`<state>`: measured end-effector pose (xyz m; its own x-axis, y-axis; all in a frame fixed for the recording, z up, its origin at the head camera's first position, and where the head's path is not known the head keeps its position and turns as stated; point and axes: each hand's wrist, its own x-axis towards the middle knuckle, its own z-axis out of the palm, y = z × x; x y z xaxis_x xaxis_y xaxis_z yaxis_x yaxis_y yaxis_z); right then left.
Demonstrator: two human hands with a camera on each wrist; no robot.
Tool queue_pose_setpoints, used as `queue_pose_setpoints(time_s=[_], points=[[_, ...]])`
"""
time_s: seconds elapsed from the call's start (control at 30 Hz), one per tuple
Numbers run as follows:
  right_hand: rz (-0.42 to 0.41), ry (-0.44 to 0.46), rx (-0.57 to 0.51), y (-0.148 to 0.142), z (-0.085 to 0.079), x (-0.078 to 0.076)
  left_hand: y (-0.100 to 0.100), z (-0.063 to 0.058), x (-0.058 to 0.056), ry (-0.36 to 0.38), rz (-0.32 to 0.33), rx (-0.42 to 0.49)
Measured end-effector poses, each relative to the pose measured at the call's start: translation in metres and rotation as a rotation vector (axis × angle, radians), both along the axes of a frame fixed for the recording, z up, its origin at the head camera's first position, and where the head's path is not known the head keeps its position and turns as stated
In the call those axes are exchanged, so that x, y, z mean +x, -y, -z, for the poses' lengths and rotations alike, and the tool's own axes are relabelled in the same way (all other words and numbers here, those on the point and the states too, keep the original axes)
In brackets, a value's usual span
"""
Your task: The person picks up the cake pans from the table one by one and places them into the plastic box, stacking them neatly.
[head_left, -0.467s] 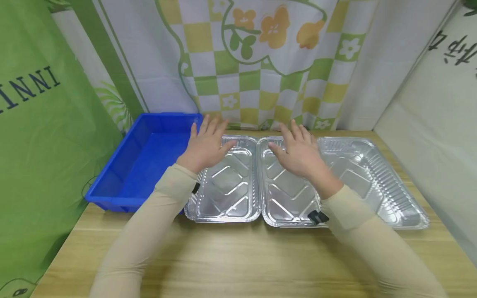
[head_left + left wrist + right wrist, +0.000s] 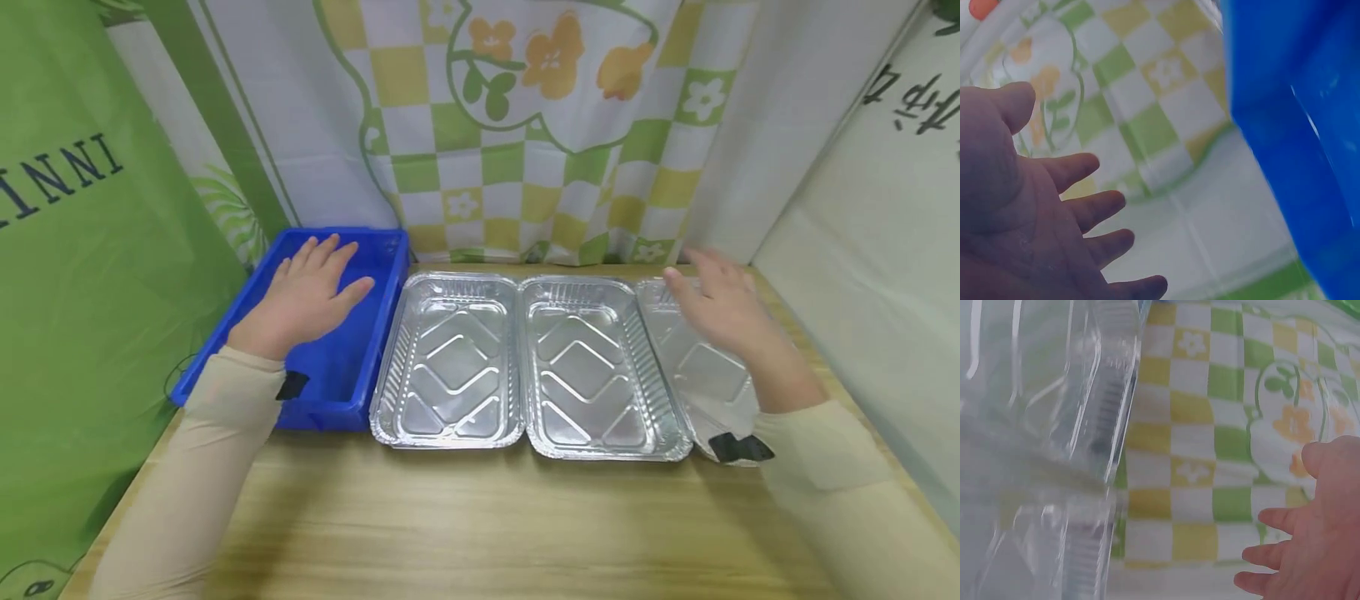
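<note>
With fingers spread, my left hand (image 2: 303, 296) hovers over the blue plastic bin (image 2: 366, 367) on the left of the table. In the left wrist view nothing lies in that hand's palm (image 2: 1016, 206), and the bin's wall (image 2: 1279, 162) shows at the right. My right hand (image 2: 727, 308), slightly blurred, is above the rightmost foil tray (image 2: 701, 375), partly covering it. Its fingers are extended and hold nothing. Two more foil trays, a left one (image 2: 457, 367) and a middle one (image 2: 588, 375), sit side by side between the hands, with no contents visible.
A wooden table (image 2: 480, 525) carries the bin and trays in one row. Behind them hangs a checkered curtain (image 2: 525, 183). Green cloth (image 2: 90, 292) stands at the left side and a white cloth (image 2: 885, 225) at the right.
Both hands have moved apart: the left from the left foil tray across to the blue bin, the right from the middle tray to the rightmost one. The bin and trays have stayed put.
</note>
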<state>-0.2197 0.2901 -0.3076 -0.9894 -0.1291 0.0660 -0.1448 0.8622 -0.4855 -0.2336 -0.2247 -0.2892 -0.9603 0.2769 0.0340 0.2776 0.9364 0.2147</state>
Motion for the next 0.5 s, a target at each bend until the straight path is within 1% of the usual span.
queue_pose_setpoints(time_s=[0.07,0.17,0.27,0.33,0.43,0.5], points=[[0.010,0.013,-0.029,-0.020,0.004,0.004,0.021,-0.001,0.005,0.003,-0.023,0.010],[0.002,0.067,-0.114,-0.049,0.010,0.012,0.057,0.004,0.011,0.023,-0.062,0.029],[0.010,0.170,-0.214,-0.077,0.018,0.022,0.093,0.015,0.018,0.031,-0.088,0.055],[0.021,0.225,-0.259,-0.096,0.026,0.031,0.114,0.024,0.024,0.025,-0.103,0.073],[0.025,0.279,-0.283,-0.122,0.040,0.044,0.140,0.035,0.031,0.031,-0.124,0.115],[0.031,0.303,-0.266,-0.137,0.049,0.053,0.153,0.041,0.036,0.039,-0.145,0.141]])
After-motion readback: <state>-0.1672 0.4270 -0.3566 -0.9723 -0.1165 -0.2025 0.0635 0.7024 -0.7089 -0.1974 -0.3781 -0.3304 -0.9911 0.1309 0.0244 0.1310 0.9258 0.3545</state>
